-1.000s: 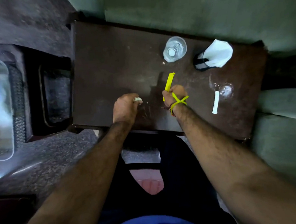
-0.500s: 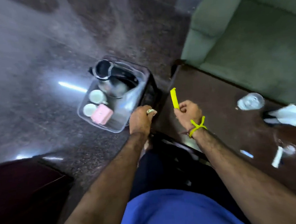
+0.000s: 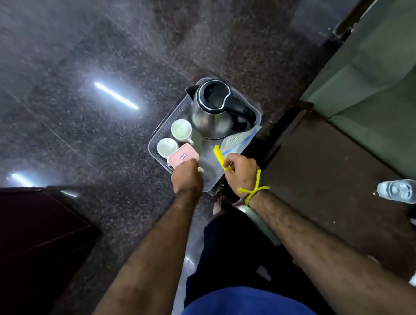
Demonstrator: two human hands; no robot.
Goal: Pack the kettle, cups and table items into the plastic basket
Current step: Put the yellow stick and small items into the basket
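Both hands hover over the plastic basket (image 3: 157, 138) for release: right hand (image 3: 241, 171) pinches a yellow strip (image 3: 219, 156); left hand (image 3: 186, 176) is curled, apparently around something small. Kettle (image 3: 215, 112) and cups (image 3: 173, 137) sit inside.

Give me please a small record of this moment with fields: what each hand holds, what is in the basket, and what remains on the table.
left hand: closed on a small white item, over the basket's near end
right hand: grips a yellow stick
basket: on the floor; holds kettle, two white cups, pink box, a plastic packet
table: drinking glass; other items at the frame edge, unclear
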